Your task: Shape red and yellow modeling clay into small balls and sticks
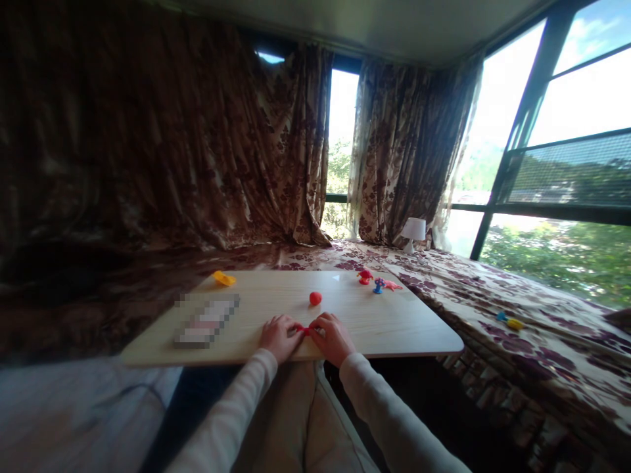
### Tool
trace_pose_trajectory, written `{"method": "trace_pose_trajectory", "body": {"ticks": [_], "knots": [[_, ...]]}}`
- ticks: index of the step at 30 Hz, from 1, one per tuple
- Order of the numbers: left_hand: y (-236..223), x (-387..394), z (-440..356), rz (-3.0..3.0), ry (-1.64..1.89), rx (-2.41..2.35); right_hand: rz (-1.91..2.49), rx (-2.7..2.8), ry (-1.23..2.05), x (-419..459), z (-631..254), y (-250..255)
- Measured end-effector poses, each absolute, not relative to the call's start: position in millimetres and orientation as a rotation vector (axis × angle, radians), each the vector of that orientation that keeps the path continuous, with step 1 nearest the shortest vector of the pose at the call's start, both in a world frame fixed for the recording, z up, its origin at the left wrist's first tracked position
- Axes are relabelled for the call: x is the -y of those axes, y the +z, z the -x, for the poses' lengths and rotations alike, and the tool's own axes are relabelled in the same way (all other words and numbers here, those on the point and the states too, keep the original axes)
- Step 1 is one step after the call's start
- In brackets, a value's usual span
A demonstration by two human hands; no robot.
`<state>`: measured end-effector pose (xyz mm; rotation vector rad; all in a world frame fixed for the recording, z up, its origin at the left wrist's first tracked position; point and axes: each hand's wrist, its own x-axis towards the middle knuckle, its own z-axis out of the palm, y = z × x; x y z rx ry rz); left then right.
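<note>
I read the pale table (394, 332) as a dial, with twelve at the edge farthest from the person. At nine o'clock lies a flat, box-like object (207, 322) (its face is blurred into blocks, so I cannot read it). At ten o'clock, near the table's far left corner, rests a yellow item (224, 279). At seven o'clock the left hand (280, 337) is set low at the near edge, fingers bent, with thumb and fingertips drawn together on the left end of a small red piece (305, 331). This piece is located at six o'clock, between the two hands. Just beyond it, toward twelve, sits a rounded red ball (315, 299), apart from all fingers. At five o'clock the right hand (334, 337) mirrors the left: fingers curled, tips closed in a pinch on the piece's right end. At two o'clock a red figure (365, 276) and a blue figure (378, 286) stand close together, with a pinkish-red figure (393, 285) lying just beside the blue one. Off the table, on the patterned cloth (473, 289), a white lamp (414, 229) stands at one o'clock; at three o'clock a blue piece (501, 316) and a yellow piece (515, 324) lie next to each other.
</note>
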<state>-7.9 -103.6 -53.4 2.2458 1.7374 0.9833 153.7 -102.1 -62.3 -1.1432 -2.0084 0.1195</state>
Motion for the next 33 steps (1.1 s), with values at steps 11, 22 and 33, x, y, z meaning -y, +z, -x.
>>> {"method": "trace_pose_trajectory", "body": {"ticks": [11,22,33], "knots": [[-53.3,103.1,7.7,-2.223,1.000,-1.761,1.128,1.936,0.190,97.1,-154.4,-64.9],[-52.2,104.8,11.3,-2.142,1.245,-1.611,1.069,2.010,0.121,102.1,-153.0,-63.4],[-55.7,100.7,10.4,-2.155,1.134,-1.639,1.012,2.012,0.047,107.4,-154.7,-62.1]]}}
